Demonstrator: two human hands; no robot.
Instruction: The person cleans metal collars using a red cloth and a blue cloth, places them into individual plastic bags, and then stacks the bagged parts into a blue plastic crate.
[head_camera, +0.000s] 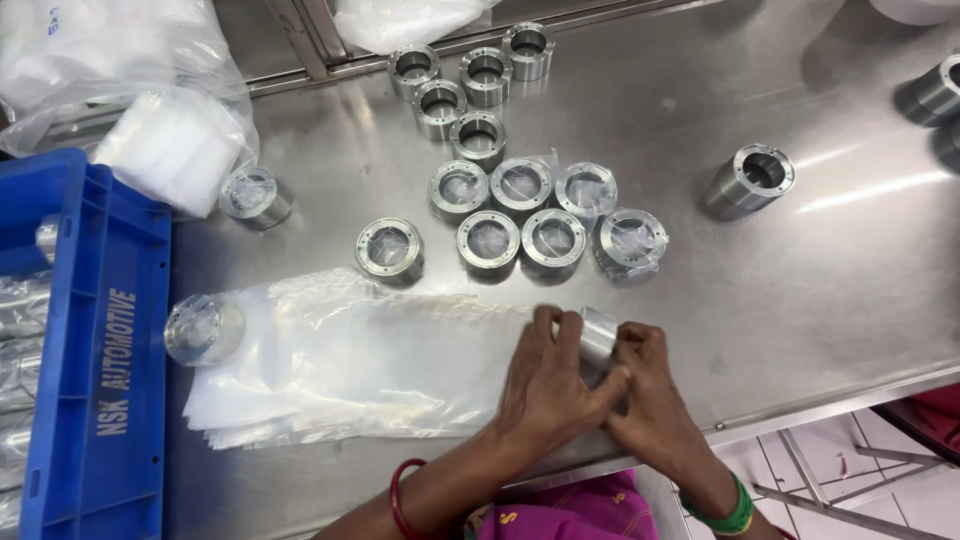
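Both my hands close around one round metal ring part (598, 335) at the front of the steel table (800, 270). My left hand (545, 385) covers its left side and my right hand (645, 395) grips it from the right and below. They sit at the right end of a flat stack of clear plastic bags (340, 365). On the stack's left end lies another ring part wrapped in plastic (203, 328). Behind the hands stand several ring parts in clear bags (522, 215) and several bare ones (470, 75).
A blue plastic crate (95, 350) stands at the left with bagged parts inside. White plastic bags (150, 120) lie at the back left. Lone ring parts rest at the right (750, 180) and far right edge (940, 90). The table's front edge runs just below my hands.
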